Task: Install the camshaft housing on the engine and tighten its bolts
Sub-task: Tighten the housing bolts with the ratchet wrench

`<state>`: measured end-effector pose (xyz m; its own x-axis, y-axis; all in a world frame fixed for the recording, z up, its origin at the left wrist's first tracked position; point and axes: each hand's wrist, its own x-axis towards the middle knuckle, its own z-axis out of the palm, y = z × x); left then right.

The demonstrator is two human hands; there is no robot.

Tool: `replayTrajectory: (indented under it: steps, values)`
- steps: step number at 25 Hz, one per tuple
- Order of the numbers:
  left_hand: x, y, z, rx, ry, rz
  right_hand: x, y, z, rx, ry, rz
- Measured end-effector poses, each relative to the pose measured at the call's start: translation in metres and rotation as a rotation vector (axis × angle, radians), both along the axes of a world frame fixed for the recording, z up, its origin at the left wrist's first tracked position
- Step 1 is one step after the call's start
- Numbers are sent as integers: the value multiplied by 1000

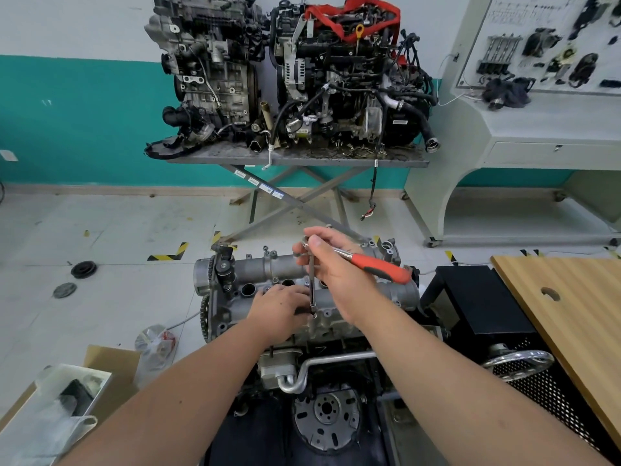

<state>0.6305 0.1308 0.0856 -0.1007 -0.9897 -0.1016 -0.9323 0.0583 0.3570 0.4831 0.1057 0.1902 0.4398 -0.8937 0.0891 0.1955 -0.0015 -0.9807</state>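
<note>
Housing [339,290] is sitting on the engine [302,364] mid-frame, right hand [336,264] gripping the ratchet [379,267], left hand [279,306] steadying its extension [312,284]; bolts seemingly remaining.

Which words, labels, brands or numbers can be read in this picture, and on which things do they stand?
No text can be read for certain.
Stickers on the stand's crossed leg: too small to read.
White label on the black part of the right-hand engine: blurred.
Print at the top of the display board: too small to read.
Ratchet with orange handle: no brand shows.
</note>
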Motion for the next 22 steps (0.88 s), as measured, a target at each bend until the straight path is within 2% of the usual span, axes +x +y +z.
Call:
replayTrajectory:
  steps: [1, 3, 5, 8, 10, 12, 14, 15, 18, 22]
  values:
    - [0, 0, -1, -10, 6, -3, -1, 2, -1, -94, 49, -27]
    - [0, 2, -2, -61, 60, 5, 1, 8, -10, -416, 171, -130]
    - [-2, 4, -2, -121, 119, 41, 6, 16, -21, -704, 185, -233]
    - [-3, 6, 0, -131, 70, 53, 16, 24, -25, -783, 201, -343]
    - [-3, 6, -1, -100, 61, 47, 19, 28, -24, -666, 181, -358]
    - [-1, 5, 1, -48, 67, 23, 18, 28, -16, -295, 60, -298]
    - [-2, 3, 5, 12, 6, -2, 13, 17, -8, 114, -164, -206]
    - [-2, 2, 6, 27, -15, 0, 9, 8, -4, 250, -239, -147]
    - [-4, 1, 8, 36, -28, 10, -3, -13, 7, 391, -230, 43]
    - [-3, 2, 8, 28, -27, 5, -11, -18, 13, 369, -254, 130]
